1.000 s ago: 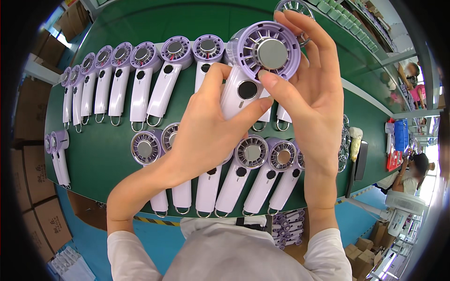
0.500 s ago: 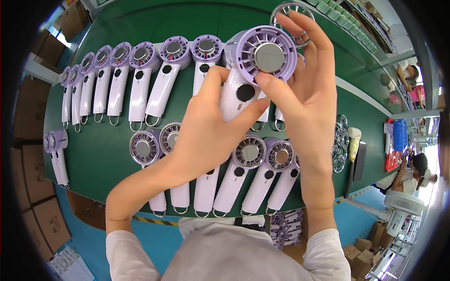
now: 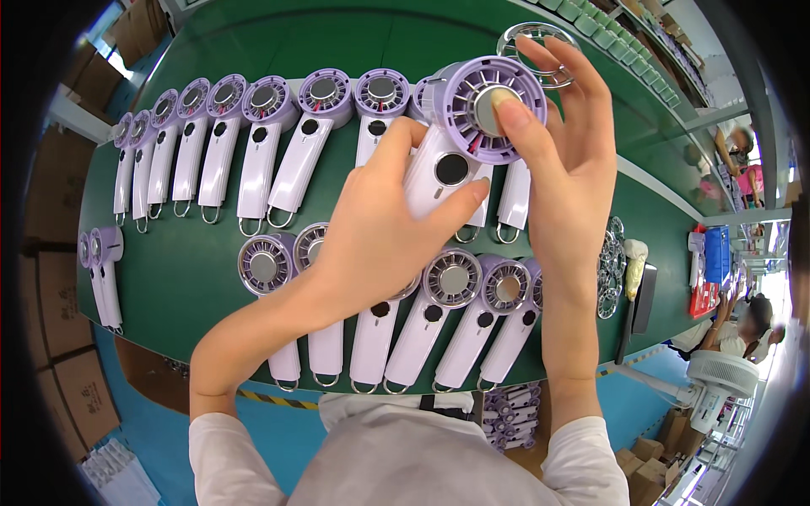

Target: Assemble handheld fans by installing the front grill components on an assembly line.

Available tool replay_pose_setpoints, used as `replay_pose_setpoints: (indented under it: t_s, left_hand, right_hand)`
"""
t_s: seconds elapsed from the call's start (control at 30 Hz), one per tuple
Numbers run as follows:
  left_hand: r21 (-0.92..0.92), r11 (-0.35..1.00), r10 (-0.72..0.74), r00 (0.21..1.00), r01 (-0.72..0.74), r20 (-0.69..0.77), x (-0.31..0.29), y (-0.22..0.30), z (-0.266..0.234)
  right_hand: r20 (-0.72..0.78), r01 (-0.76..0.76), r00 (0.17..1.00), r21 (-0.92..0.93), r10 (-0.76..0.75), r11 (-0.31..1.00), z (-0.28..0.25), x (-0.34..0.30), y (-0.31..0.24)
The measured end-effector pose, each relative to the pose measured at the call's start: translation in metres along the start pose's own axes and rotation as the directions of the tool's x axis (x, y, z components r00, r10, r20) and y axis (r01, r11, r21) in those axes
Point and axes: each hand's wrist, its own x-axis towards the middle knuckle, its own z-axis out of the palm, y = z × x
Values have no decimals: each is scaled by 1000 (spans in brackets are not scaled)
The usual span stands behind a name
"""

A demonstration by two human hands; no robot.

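Observation:
A lilac handheld fan is raised above the green table, its round slatted head facing up. My left hand grips its pale handle just under the head, with the thumb lying across below the black round button. The thumb of my right hand presses on the fan's silver centre disc. Raised behind the fan head, the other right fingers hold a chrome ring grille, which is apart from the fan.
A back row of fans and a nearer row lie on the green table. Chrome ring grilles are heaped at the right, beside a dark flat object. A white desk fan stands beyond. Other people sit far right.
My right thumb has slid from the fan head's lower rim onto its silver centre disc. The held fan and chrome grille sit slightly further right and lower in view.

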Motion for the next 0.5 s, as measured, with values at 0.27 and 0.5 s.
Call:
replay_pose_setpoints:
  t_s: [0.27,0.5]
  left_hand:
    - [-176,961,-202,975,215,91,8,11,-14]
    - [-195,959,-188,976,206,109,13,9,-26]
  right_hand:
    - [-166,136,974,-126,-156,983,-37,13,-3]
    - [-155,58,986,-57,-66,997,-40,12,-9]
